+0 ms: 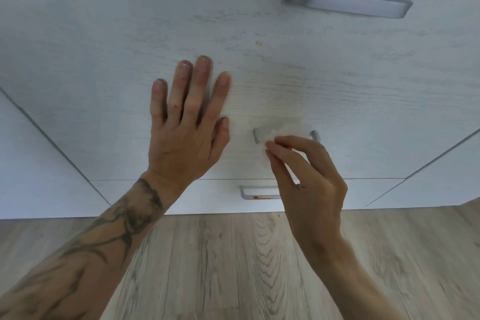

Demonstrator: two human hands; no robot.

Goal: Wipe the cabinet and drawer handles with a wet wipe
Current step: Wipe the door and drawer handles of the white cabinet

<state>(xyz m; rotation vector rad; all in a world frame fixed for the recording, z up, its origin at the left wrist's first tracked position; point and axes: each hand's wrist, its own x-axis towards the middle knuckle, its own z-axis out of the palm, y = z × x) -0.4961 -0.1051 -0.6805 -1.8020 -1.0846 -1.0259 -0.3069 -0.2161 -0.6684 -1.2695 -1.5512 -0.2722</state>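
Observation:
I look down a white wood-grain drawer front (337, 80). My right hand (309, 179) pinches a small white wet wipe (267, 138) against the left part of the middle grey handle (259, 135), and the hand hides most of that handle. My left hand (187, 125) lies flat on the drawer front, fingers spread, just left of that handle. A larger grey handle (348, 2) sits higher up at the right. On the bottom drawer, a third handle (257, 193) shows an orange-red smear along its bar and is partly covered by my right hand.
Neighbouring white cabinet fronts (39, 163) flank the drawers on both sides. A small brown speck (258, 43) marks the drawer front above my hands. Light wood-look floor (233, 267) runs below the cabinet base.

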